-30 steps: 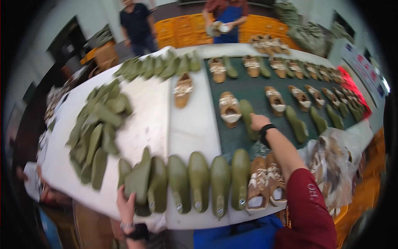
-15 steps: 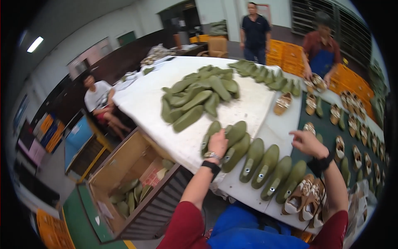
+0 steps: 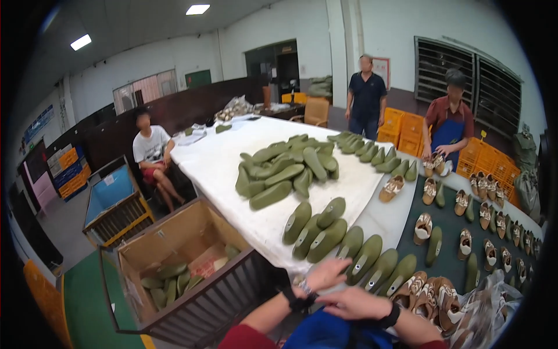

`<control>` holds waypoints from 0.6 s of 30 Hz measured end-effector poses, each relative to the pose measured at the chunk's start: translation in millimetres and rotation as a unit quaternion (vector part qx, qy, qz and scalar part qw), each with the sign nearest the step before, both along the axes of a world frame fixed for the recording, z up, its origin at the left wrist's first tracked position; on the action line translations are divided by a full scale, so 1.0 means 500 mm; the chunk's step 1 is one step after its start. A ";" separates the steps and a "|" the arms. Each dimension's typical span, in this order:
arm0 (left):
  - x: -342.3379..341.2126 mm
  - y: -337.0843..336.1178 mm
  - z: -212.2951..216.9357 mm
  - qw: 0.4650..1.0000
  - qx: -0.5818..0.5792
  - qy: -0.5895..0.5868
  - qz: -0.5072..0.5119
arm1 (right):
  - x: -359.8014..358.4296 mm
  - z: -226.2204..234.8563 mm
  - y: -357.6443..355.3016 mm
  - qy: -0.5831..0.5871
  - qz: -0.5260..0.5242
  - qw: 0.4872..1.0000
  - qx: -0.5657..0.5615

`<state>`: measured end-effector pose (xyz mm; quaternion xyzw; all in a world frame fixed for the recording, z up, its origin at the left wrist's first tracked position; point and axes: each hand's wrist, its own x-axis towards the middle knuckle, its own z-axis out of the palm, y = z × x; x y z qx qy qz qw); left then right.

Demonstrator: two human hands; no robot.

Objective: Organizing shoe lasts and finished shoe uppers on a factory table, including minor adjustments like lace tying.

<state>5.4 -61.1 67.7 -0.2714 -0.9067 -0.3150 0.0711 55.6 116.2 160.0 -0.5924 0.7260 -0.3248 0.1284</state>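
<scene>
- Hands: left hand (image 3: pixel 327 273) and right hand (image 3: pixel 354 302) empty, fingers loose, touching each other at table (image 3: pixel 221 163) edge.
- Green shoe forms (image 3: pixel 349 256) in a row just beyond.
- Brown sandals (image 3: pixel 430 294) right.
- Heap of forms (image 3: pixel 288 168) farther back.

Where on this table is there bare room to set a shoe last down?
Bare white tabletop lies left of the pile of green lasts, toward the seated person. The near edge by both hands is crowded with a row of lasts; the green mat holds shoes.

Bright indoor light from ceiling panels (image 3: pixel 197 9), soft shadows, fisheye bending, dark vignetted corners
</scene>
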 end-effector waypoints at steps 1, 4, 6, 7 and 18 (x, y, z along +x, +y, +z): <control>0.016 0.008 -0.006 0.999 0.024 -0.014 -0.033 | 0.006 -0.034 -0.007 -0.039 0.001 0.999 -0.005; 0.100 -0.025 -0.036 0.987 0.022 -0.143 -0.065 | 0.041 -0.166 -0.015 -0.100 0.020 0.983 0.153; 0.140 -0.094 -0.112 0.983 -0.029 -0.183 -0.006 | 0.043 -0.302 0.006 -0.020 0.046 0.984 0.173; 0.167 -0.119 -0.126 0.990 -0.068 -0.118 0.032 | 0.040 -0.346 0.023 0.010 0.018 0.971 0.236; 0.183 -0.083 -0.117 0.979 -0.110 -0.171 0.034 | 0.049 -0.434 0.041 0.011 -0.119 0.963 0.241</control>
